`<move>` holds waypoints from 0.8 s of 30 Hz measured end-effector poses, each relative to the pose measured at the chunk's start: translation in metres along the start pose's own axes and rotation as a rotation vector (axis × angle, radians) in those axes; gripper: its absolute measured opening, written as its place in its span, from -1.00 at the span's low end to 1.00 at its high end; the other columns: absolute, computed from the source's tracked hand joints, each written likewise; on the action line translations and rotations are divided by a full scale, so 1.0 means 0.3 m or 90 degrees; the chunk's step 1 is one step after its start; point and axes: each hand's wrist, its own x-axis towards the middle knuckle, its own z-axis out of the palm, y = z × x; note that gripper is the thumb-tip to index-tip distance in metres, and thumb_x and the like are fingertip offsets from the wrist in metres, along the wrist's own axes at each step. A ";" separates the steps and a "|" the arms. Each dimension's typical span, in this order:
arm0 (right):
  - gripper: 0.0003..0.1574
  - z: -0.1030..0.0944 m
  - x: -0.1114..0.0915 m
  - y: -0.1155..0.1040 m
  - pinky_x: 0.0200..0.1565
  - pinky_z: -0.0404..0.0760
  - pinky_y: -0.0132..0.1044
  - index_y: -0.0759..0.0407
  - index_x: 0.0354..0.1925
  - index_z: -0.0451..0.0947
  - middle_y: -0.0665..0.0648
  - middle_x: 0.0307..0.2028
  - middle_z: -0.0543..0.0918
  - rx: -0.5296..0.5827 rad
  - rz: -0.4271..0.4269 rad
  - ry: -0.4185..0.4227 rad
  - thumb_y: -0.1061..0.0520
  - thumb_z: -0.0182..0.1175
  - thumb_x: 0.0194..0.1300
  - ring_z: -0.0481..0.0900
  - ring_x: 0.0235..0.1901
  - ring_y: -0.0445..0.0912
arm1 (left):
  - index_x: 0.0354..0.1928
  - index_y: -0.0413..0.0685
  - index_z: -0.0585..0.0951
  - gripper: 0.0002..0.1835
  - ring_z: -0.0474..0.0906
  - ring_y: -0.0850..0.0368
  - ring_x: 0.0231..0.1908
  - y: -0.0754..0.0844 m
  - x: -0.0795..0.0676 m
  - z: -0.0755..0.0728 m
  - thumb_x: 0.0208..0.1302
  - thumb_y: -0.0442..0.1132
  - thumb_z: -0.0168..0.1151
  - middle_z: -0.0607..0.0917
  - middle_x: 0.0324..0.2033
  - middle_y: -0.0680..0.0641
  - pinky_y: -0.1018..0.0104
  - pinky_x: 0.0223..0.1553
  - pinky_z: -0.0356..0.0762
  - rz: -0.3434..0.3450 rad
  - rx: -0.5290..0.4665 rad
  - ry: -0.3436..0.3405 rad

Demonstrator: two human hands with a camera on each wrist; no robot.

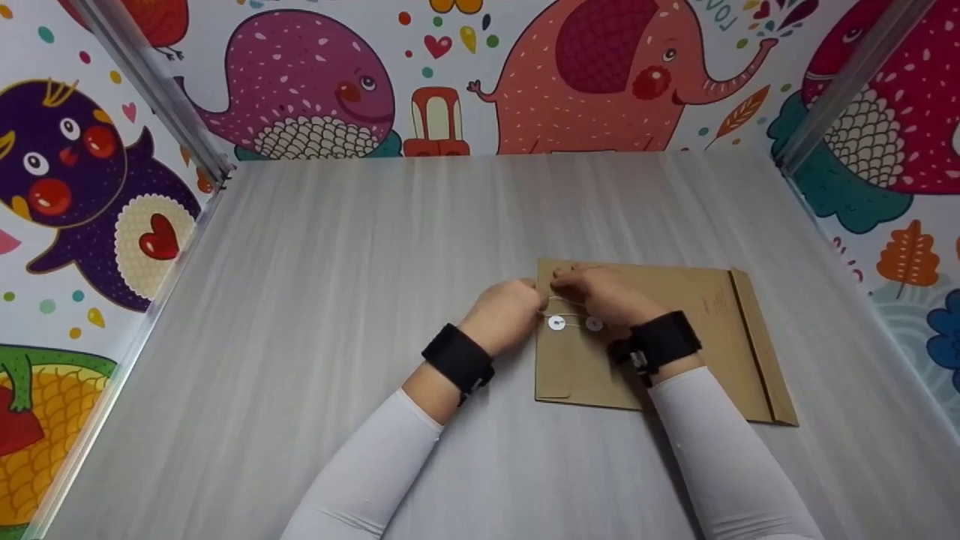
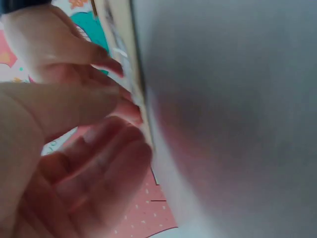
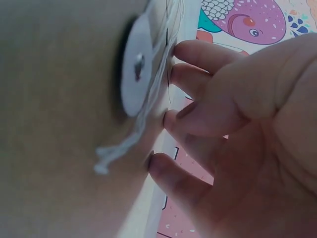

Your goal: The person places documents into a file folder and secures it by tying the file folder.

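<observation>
A brown kraft paper envelope (image 1: 600,367) lies on the table, with two white button discs (image 1: 556,323) near its left end. Thin white string (image 1: 571,315) runs about the discs; its knotted tail (image 3: 106,161) hangs loose by one of them. At the left edge of the envelope, my left hand (image 1: 506,311) has curled fingers and pinches the string where it reaches the fingertips. My right hand (image 1: 607,292) is over the envelope just above the discs, its spread fingertips (image 3: 161,163) resting on the paper. The left fingertips are partly hidden in the head view.
The pale wood-grain table (image 1: 337,300) extends around the envelope. Patterned walls with cartoon animals (image 1: 307,82) enclose its back and sides, with metal posts (image 1: 161,90) at the corners. A dark strip (image 1: 750,345) crosses the envelope near its right end.
</observation>
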 end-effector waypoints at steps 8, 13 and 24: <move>-0.16 -0.001 0.001 -0.009 0.51 0.37 0.22 0.38 0.40 0.51 0.41 0.45 0.50 -0.023 -0.014 -0.032 0.67 -0.05 0.17 0.37 0.51 0.32 | -0.16 0.00 0.87 -0.88 0.74 0.06 -0.08 -0.021 0.023 0.011 0.38 -0.27 0.40 0.84 -0.16 -0.02 0.21 0.03 0.70 -0.008 -0.083 -0.056; -0.22 0.002 0.000 -0.018 0.54 0.32 0.21 0.34 0.42 0.51 0.39 0.46 0.49 -0.022 -0.006 -0.049 0.61 0.02 0.26 0.33 0.54 0.31 | -0.30 -0.04 0.86 -0.92 0.72 0.04 -0.15 -0.014 0.032 0.013 0.34 -0.26 0.44 0.83 -0.23 -0.03 0.22 -0.02 0.69 -0.024 -0.080 -0.068; -0.27 -0.002 0.001 -0.031 0.57 0.26 0.22 0.34 0.41 0.51 0.37 0.49 0.46 -0.027 0.007 -0.050 0.51 0.10 0.29 0.25 0.58 0.33 | -0.11 -0.17 0.76 -0.78 0.76 0.01 -0.15 -0.015 0.020 0.022 0.57 -0.30 0.12 0.79 -0.16 -0.12 0.18 -0.11 0.78 -0.003 0.043 -0.089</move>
